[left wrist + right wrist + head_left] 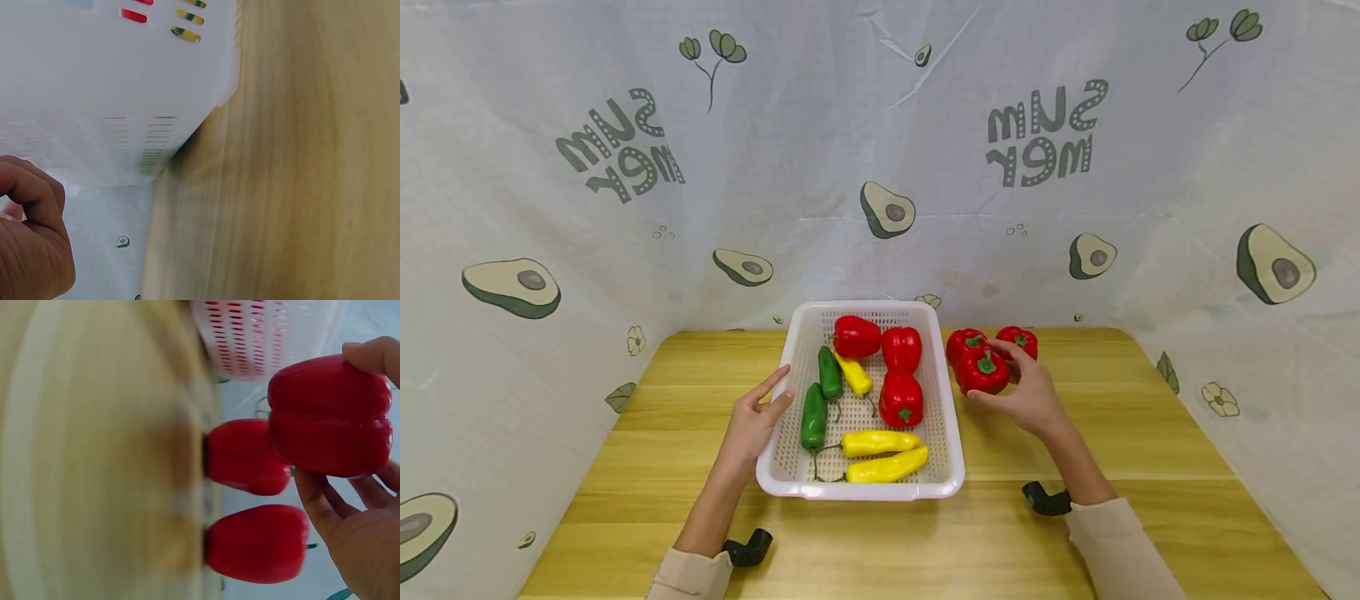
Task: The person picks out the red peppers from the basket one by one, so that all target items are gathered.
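My right hand (1026,392) grips a red bell pepper (982,372) between thumb and fingers, and the right wrist view shows this pepper (331,415) raised above the table. Behind it, two more red bell peppers (250,456) stand on the wood, right of a white plastic basket (952,442). My left hand (756,421) touches the basket's left rim, thumb over the edge. Inside the basket lie red bell peppers (901,398), green peppers (814,417) and long yellow peppers (887,467). In the left wrist view the left hand (31,231) is beside the basket wall (94,81), its fingers partly hidden.
The wooden table (865,550) carries everything. A pale curtain (820,150) printed with avocados and mirrored lettering hangs behind and along both sides. Each wrist wears a black camera mount (1047,498) that juts inward over the table.
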Available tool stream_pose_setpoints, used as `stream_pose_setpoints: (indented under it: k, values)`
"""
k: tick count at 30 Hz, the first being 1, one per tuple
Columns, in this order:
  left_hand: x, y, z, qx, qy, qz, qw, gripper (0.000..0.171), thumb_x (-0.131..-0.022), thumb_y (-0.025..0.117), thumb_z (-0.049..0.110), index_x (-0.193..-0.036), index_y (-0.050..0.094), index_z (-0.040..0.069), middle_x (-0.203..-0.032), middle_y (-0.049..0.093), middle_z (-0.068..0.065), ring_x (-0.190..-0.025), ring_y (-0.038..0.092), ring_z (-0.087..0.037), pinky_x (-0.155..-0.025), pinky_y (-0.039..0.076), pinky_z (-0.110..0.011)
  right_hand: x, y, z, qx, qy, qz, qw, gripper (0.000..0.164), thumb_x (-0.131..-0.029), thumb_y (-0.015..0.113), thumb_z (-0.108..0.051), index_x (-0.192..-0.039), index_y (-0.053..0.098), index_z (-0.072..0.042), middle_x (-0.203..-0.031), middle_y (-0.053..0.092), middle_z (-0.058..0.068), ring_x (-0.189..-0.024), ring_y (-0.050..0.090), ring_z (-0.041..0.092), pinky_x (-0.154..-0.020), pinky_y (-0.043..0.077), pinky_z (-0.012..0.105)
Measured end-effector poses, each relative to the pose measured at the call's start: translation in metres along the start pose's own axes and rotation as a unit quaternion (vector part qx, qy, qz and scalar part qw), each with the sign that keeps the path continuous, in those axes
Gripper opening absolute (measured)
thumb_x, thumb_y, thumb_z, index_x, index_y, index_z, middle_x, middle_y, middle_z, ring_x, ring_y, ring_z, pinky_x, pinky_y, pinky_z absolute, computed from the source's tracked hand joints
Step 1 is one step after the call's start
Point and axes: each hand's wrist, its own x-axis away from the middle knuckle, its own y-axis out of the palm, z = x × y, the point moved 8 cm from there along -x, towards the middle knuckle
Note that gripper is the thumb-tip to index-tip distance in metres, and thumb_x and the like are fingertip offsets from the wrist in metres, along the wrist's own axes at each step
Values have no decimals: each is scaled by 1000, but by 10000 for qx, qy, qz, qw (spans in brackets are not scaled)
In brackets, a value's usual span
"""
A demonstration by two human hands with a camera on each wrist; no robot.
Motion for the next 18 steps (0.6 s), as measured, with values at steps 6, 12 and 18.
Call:
stream_pose_setpoints:
  k: [6,12,18]
  values:
    - [0,1,0,14,-10,-39,10000,50,-102,66,26,-151,54,31,-123,70,-29,-97,77,-36,-77,65,-49,1,8,12,164,208,-59,9996,82,-82,87,-31,-150,47,-8,-155,44,24,-137,46,44,-108,49,64]
    - [0,0,0,46,-9,-26,10000,50,-103,66,26,-151,54,31,-124,69,-29,-98,76,-36,-77,65,-49,0,15,22,180,103,8,9998,78,-82,87,-28,-147,50,-5,-153,47,24,-131,52,45,-108,50,62]
    - [0,0,0,42,-30,11,10000,50,-102,66,26,-151,54,31,-123,69,-29,-98,76,-37,-78,65,-50,-1,21,31,237,276,36,9993,83,-83,86,-32,-150,46,-3,-154,45,25,-131,51,45,-106,52,61]
